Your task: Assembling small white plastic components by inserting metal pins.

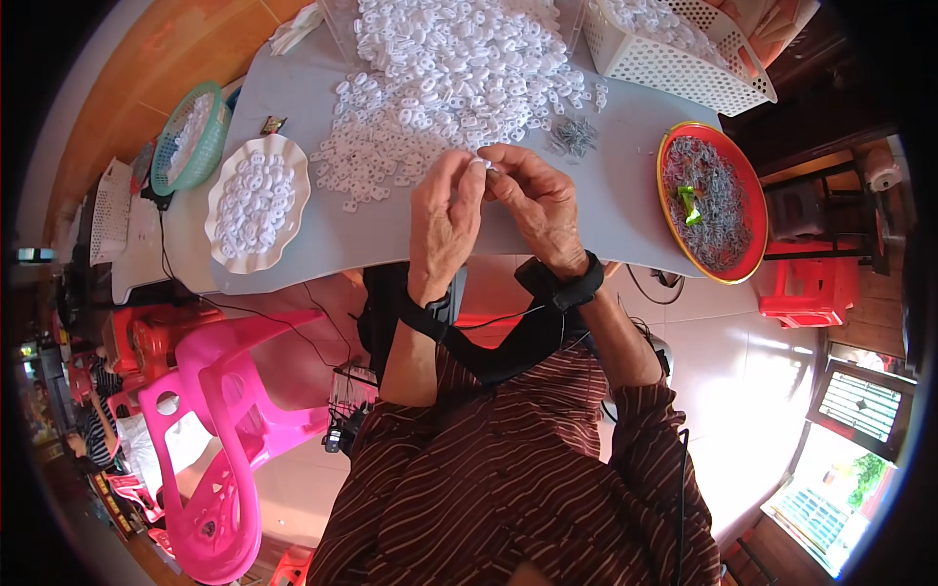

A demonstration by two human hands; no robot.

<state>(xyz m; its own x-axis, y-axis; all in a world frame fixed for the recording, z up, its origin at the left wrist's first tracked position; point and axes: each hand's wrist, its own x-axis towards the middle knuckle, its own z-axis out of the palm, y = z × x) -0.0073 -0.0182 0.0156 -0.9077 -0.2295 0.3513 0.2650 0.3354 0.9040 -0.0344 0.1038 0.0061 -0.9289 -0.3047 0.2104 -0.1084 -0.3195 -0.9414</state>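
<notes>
My left hand (447,210) and my right hand (537,203) meet above the front of the grey table (342,242). Both are closed, their fingertips pinching one small white plastic piece (481,162) between them; fingers cover most of it. Just beyond my hands spreads a large heap of white oval plastic pieces (459,68). Smaller flat white pieces (363,161) lie at its near left. A little pile of grey metal pins or springs (575,135), too small to tell, sits right of my fingers. Black straps circle both wrists.
On the left, a scalloped white dish (296,223) holds white pieces, beside a green basket (213,146). A red tray (759,220) of grey metal bits and a green wrapper stands right. A white perforated basket (674,80) is at back right. A pink chair (244,430) stands lower left.
</notes>
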